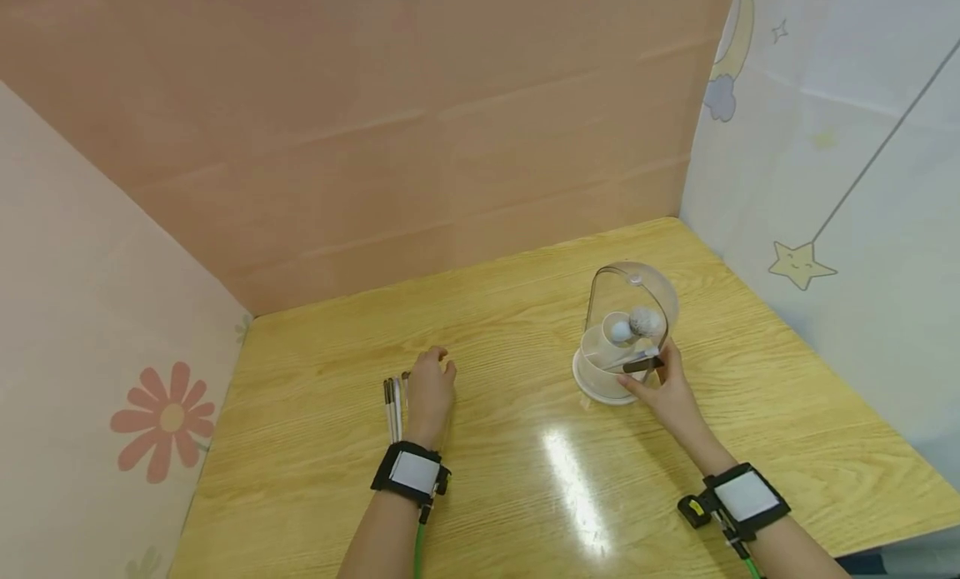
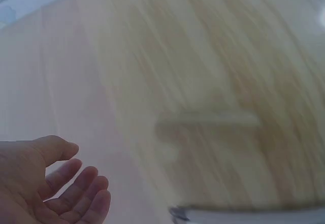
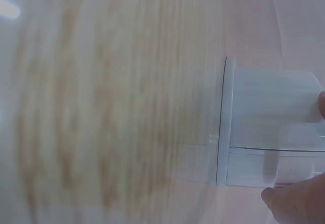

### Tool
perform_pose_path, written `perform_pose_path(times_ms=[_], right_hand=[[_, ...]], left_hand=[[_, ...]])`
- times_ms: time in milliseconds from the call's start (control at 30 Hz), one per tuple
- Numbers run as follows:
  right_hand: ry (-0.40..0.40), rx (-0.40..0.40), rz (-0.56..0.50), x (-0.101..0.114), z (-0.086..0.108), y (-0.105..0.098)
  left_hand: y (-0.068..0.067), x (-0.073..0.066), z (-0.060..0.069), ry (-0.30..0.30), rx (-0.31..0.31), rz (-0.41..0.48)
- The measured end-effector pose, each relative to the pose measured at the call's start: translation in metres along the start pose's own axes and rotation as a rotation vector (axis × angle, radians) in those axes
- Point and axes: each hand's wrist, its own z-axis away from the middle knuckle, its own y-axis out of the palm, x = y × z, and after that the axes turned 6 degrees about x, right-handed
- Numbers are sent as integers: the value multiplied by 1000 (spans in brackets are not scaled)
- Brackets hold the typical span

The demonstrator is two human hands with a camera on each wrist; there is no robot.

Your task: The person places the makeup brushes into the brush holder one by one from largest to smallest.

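Note:
A domed clear container (image 1: 600, 379) with a white base stands on the table at the right; it also shows in the right wrist view, a pale container (image 3: 274, 107). Inside are a small white ball (image 1: 621, 331), a larger speckled one (image 1: 645, 321) and a dark-ended item (image 1: 643, 366). My right hand (image 1: 671, 400) grips the container's right side, thumb at the front. Several thin sticks (image 1: 392, 404) with dark ends lie at the left. My left hand (image 1: 431, 396) is over or beside them, fingers loosely bent; in the left wrist view the hand (image 2: 56, 188) holds nothing.
The wooden table (image 1: 510, 346) meets an orange-brown backdrop (image 1: 450, 146) behind and pale printed sheets on both sides. A bright reflection lies on the tabletop between my forearms. A blurred pale stick (image 2: 208, 120) shows in the left wrist view.

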Motion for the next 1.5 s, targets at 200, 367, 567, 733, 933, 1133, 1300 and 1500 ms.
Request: perform_pose_path(times_ms=[200, 367, 567, 733, 933, 1133, 1300, 1500], right_hand=[[-1, 1, -4, -1, 0, 0], [15, 4, -3, 1, 1, 0], [18, 6, -6, 3, 0, 0], [14, 4, -3, 3, -1, 0], [10, 3, -1, 1, -1, 0], [-4, -6, -4, 1, -1, 0], [-11, -11, -2, 2, -1, 1], [-18, -11, -8, 1, 0, 1]], left_hand=[[-7, 29, -2, -112, -8, 15], [-6, 45, 0, -169, -12, 10], [-3, 54, 0, -178, -27, -25], [-2, 55, 0, -183, -50, -37], [-4, 54, 1, -190, -47, -47], [-5, 53, 0, -188, -52, -102], [-4, 52, 1, -197, -56, -165], [-1, 50, -1, -197, -6, -238]])
